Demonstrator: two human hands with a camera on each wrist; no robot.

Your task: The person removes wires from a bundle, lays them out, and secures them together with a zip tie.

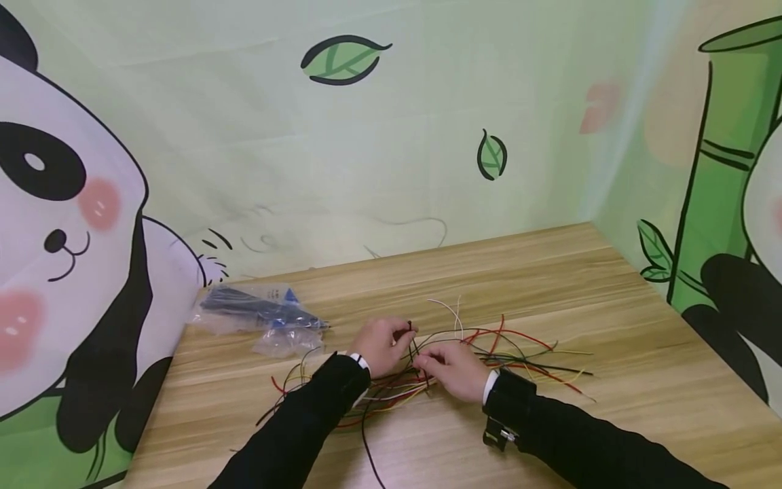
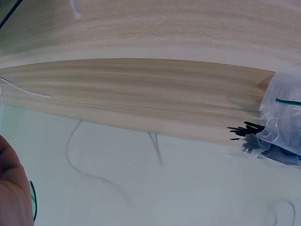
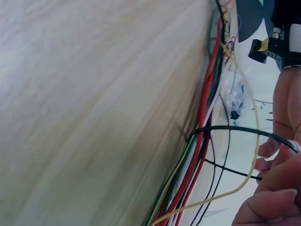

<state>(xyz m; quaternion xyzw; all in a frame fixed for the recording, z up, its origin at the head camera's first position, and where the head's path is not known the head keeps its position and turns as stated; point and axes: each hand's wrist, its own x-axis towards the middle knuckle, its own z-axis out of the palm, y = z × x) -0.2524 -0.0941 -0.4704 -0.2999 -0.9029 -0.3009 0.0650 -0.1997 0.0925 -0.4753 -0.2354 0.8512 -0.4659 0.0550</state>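
Note:
A bundle of thin wires in red, black, yellow, white and green (image 1: 391, 394) lies across the wooden table. Around its middle passes a black cable tie (image 3: 235, 128), looped but with its ends apart from the bundle. My left hand (image 1: 380, 345) pinches the tie near its upper end, above the wires. Close beside it, my right hand (image 1: 457, 370) pinches the tie between thumb and fingertips. In the right wrist view the right hand's fingers (image 3: 273, 202) are near the camera, partly hiding the ends. Only an edge of the left hand (image 2: 13, 188) shows in the left wrist view.
A clear plastic bag (image 1: 259, 309) holding black cable ties lies at the table's back left. Loose wire ends spread to both sides, and one black wire (image 1: 368, 448) runs towards the front edge. A printed cloth backdrop (image 1: 391, 170) stands behind the table (image 1: 641, 380).

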